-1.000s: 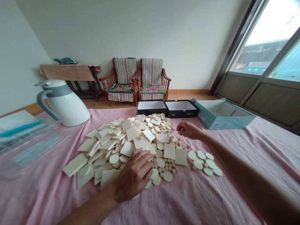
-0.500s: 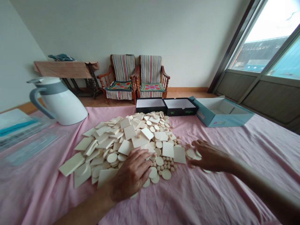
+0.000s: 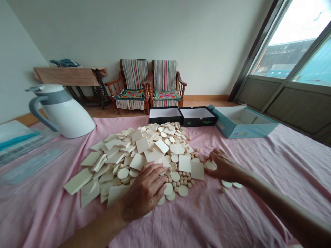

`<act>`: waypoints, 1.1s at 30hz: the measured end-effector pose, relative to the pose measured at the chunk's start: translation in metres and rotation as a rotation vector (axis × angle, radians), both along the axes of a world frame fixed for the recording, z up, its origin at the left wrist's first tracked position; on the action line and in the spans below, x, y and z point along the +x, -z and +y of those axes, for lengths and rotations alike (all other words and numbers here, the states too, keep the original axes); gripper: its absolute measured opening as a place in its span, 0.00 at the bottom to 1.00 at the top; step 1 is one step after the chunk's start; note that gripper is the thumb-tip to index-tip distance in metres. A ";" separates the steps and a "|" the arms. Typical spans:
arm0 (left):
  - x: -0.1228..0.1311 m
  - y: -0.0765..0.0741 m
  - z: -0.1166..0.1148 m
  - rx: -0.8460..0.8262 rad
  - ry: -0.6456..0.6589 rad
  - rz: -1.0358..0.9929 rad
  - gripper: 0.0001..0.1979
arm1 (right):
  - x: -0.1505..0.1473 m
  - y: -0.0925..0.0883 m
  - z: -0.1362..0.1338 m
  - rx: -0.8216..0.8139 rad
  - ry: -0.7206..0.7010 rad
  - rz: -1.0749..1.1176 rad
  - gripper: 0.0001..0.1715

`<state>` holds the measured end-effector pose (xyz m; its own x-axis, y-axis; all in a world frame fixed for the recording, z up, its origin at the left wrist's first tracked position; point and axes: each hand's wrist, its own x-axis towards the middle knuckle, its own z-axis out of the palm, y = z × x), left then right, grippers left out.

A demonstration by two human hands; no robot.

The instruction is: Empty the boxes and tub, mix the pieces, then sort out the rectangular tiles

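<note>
A broad heap of pale wooden pieces (image 3: 115, 156), square tiles and round discs, lies on the pink cloth. My left hand (image 3: 144, 189) rests flat on the heap's near side, its fingers stretched over the pieces and slightly apart. Beside its fingertips are small wooden cubes (image 3: 182, 179) and a round disc (image 3: 183, 190). To the right of the heap, my right hand (image 3: 222, 167) is curled, thumb and fingers around a few wooden discs (image 3: 210, 165) at the cloth. A square tile (image 3: 197, 171) lies just left of that hand. Two loose discs (image 3: 227, 184) lie below its wrist.
Two black box trays (image 3: 198, 117) and a light-blue box (image 3: 252, 132) stand behind the heap. At left are a white-and-grey jug (image 3: 69, 115) and clear plastic packaging (image 3: 33, 165). Pink cloth (image 3: 196, 220) covers the surface. Two wooden armchairs (image 3: 165, 82) stand beyond.
My right hand has curled in around the discs, and loose discs beneath its wrist now show more. My left hand has stayed in place on the heap.
</note>
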<state>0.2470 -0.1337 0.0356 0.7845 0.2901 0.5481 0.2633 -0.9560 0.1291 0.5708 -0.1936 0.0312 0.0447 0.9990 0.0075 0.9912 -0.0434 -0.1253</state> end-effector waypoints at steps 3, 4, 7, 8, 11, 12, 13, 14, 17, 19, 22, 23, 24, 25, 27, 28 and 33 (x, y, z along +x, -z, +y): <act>0.001 0.000 0.000 0.002 0.006 -0.005 0.09 | 0.003 -0.014 0.015 -0.056 0.088 -0.007 0.17; 0.001 0.000 0.000 0.002 0.007 -0.006 0.09 | 0.003 -0.021 0.021 -0.078 0.108 0.003 0.17; 0.002 0.000 0.000 0.001 0.006 -0.011 0.09 | -0.007 -0.045 0.046 -0.135 0.113 0.028 0.18; 0.002 0.000 0.000 -0.001 0.004 -0.013 0.09 | -0.016 -0.054 0.056 -0.155 0.094 0.029 0.19; 0.002 0.001 0.001 -0.005 0.003 -0.014 0.09 | -0.059 -0.077 0.085 -0.188 -0.079 0.000 0.23; 0.002 0.001 0.001 -0.006 0.005 -0.011 0.09 | -0.076 -0.084 0.094 -0.178 -0.151 -0.014 0.24; 0.002 0.002 0.001 -0.005 0.007 -0.004 0.09 | -0.093 -0.091 0.102 -0.152 -0.213 -0.028 0.26; 0.001 0.002 0.002 -0.005 0.008 0.003 0.09 | -0.108 -0.098 0.108 -0.134 -0.249 -0.038 0.27; 0.001 0.004 0.002 -0.006 0.007 0.018 0.09 | -0.135 -0.114 0.116 -0.025 -0.294 0.002 0.29; 0.000 0.004 0.002 -0.007 0.008 0.024 0.09 | -0.130 -0.118 0.110 0.038 -0.288 0.050 0.28; 0.000 0.003 0.002 -0.012 0.018 0.024 0.09 | -0.093 -0.107 0.086 0.030 -0.248 0.096 0.20; 0.000 0.002 0.002 -0.014 0.019 0.019 0.09 | -0.077 -0.101 0.075 0.001 -0.220 0.089 0.18; 0.000 0.001 0.002 -0.014 0.020 0.014 0.09 | -0.060 -0.093 0.062 -0.054 -0.195 0.065 0.17; 0.000 0.001 0.002 -0.012 0.020 0.008 0.09 | -0.044 -0.085 0.049 -0.124 -0.191 0.035 0.17; 0.000 0.001 0.001 -0.007 0.014 -0.001 0.08 | -0.016 -0.070 0.021 -0.250 -0.190 0.013 0.19; 0.001 0.001 0.002 -0.004 0.012 -0.005 0.08 | -0.005 -0.063 0.007 -0.290 -0.184 0.017 0.21; 0.002 0.003 0.002 -0.005 0.002 0.006 0.08 | 0.018 -0.033 -0.043 -0.270 -0.059 -0.014 0.27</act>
<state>0.2486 -0.1315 0.0321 0.7884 0.2912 0.5419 0.2624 -0.9559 0.1319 0.5887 -0.2370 0.0637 -0.0115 0.9658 -0.2589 0.9945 -0.0159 -0.1036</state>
